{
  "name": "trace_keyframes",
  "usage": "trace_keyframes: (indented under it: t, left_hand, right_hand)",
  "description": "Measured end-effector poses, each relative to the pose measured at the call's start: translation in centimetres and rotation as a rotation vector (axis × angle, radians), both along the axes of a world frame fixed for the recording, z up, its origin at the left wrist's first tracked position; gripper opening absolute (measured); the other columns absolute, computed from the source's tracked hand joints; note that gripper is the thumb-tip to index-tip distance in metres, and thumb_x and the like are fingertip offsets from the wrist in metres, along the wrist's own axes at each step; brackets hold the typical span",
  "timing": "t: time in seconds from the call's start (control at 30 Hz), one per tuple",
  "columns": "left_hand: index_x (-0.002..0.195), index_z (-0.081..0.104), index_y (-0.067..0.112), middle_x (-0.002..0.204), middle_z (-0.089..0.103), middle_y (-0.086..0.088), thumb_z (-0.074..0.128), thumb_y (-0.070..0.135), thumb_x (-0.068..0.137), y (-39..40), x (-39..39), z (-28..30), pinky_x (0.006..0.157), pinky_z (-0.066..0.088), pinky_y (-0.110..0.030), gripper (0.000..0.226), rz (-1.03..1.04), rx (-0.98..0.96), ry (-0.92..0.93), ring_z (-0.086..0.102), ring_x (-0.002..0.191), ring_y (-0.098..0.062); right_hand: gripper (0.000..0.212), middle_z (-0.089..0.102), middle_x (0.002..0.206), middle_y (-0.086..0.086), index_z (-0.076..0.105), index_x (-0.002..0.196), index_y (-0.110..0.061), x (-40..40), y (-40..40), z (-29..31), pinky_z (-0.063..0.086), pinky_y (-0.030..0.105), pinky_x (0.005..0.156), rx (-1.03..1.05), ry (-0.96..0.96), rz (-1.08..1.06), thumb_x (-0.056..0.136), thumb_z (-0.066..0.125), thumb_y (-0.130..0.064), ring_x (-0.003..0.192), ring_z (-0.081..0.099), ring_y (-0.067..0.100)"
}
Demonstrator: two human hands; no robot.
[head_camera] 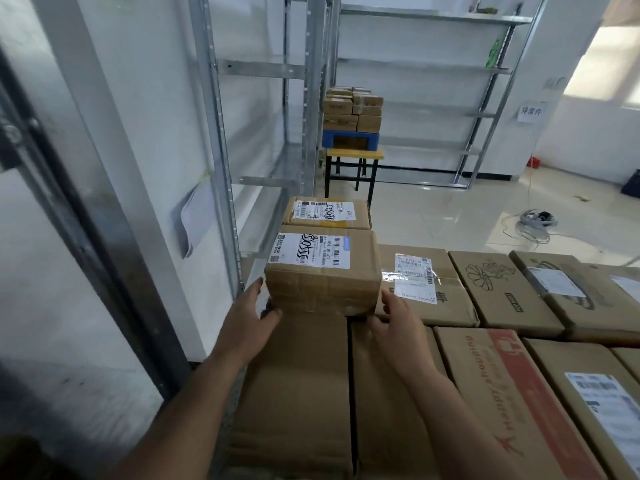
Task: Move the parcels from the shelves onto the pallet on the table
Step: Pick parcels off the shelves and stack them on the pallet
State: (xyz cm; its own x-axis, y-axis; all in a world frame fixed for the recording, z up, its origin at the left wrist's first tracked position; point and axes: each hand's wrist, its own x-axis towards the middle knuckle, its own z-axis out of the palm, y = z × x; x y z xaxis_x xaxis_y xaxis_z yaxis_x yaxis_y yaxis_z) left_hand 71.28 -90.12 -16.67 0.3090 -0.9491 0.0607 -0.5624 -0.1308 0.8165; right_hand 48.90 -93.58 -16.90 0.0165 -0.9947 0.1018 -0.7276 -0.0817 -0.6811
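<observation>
Big metal shelving lines the far wall, with the bench in front carrying a blue pallet already stacked with small boxes. Close up, a layer of large cartons holds the target parcel, labelled on top, sitting dead ahead between both hands. Left hand cups its left near corner, fingers curled round it; right hand presses the right side. Long axis runs left-right. Lift looks next, both hands equally near.
</observation>
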Motion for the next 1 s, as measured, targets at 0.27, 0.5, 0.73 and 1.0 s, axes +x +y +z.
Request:
trace_keyframes:
  t: [0.27, 0.5, 0.73, 1.0]
  left_hand:
    - [0.141, 0.036, 0.027, 0.146, 0.039, 0.002, 0.053, 0.035, 0.093, 7.1, -2.6, 1.4, 0.098, 0.036, -0.03, 0.051, 0.157, -0.115, -0.144, 0.038, 0.131, -0.019]
    - [0.136, 0.044, 0.025, 0.144, 0.042, 0.001, 0.047, 0.05, 0.089, 15.4, -7.2, 0.8, 0.102, 0.036, -0.036, 0.053, 0.2, -0.127, -0.234, 0.038, 0.132, -0.016]
    - [0.135, 0.049, 0.02, 0.143, 0.044, -0.002, 0.025, 0.07, 0.078, 24.4, -11.0, -2.4, 0.108, 0.034, -0.043, 0.079, 0.217, -0.014, -0.365, 0.038, 0.132, -0.021]
    - [0.139, 0.043, 0.02, 0.146, 0.04, -0.004, 0.021, 0.068, 0.078, 35.5, -12.3, -4.6, 0.112, 0.026, -0.044, 0.08, 0.36, 0.177, -0.502, 0.033, 0.135, -0.022]
  right_hand:
    - [0.042, 0.051, 0.129, 0.005, 0.049, 0.133, -0.014, -0.9, 4.8, 2.0, 0.04, 0.033, 0.098, -0.158, 0.102, 0.078, 0.091, 0.055, -0.017, 0.117, 0.046, 0.02]
    - [0.041, 0.042, 0.14, -0.006, 0.044, 0.137, -0.024, -2.5, 12.7, 1.4, 0.024, 0.019, 0.098, -0.269, 0.168, 0.294, 0.096, 0.048, -0.029, 0.127, 0.037, 0.012]
    - [0.036, 0.062, 0.113, 0.004, 0.065, 0.103, -0.017, -4.3, 20.4, -1.7, 0.05, 0.032, 0.073, -0.336, 0.248, 0.421, 0.086, 0.039, -0.035, 0.093, 0.062, 0.024]
    - [0.044, 0.063, 0.122, 0.009, 0.068, 0.108, -0.02, -3.9, 28.2, -4.1, 0.052, 0.041, 0.085, -0.313, 0.328, 0.627, 0.084, 0.039, -0.044, 0.107, 0.062, 0.028]
